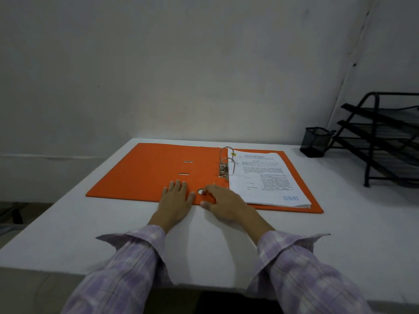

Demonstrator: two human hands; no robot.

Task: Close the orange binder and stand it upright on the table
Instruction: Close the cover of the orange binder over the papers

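The orange binder (145, 171) lies open and flat on the white table (226, 245). Its metal ring mechanism (225, 165) stands in the middle, and a stack of printed papers (265, 180) rests on the right half. My left hand (178, 198) lies flat, fingers spread, on the near edge of the left cover. My right hand (223, 202) rests on the spine area at the near edge, its fingers curled beside the round finger hole (200, 191). Whether it grips anything I cannot tell.
A black mesh pen cup (316, 141) stands at the back right of the table, and a black wire tiered paper tray (385, 141) sits beside it at the right edge. A white wall rises behind the table.
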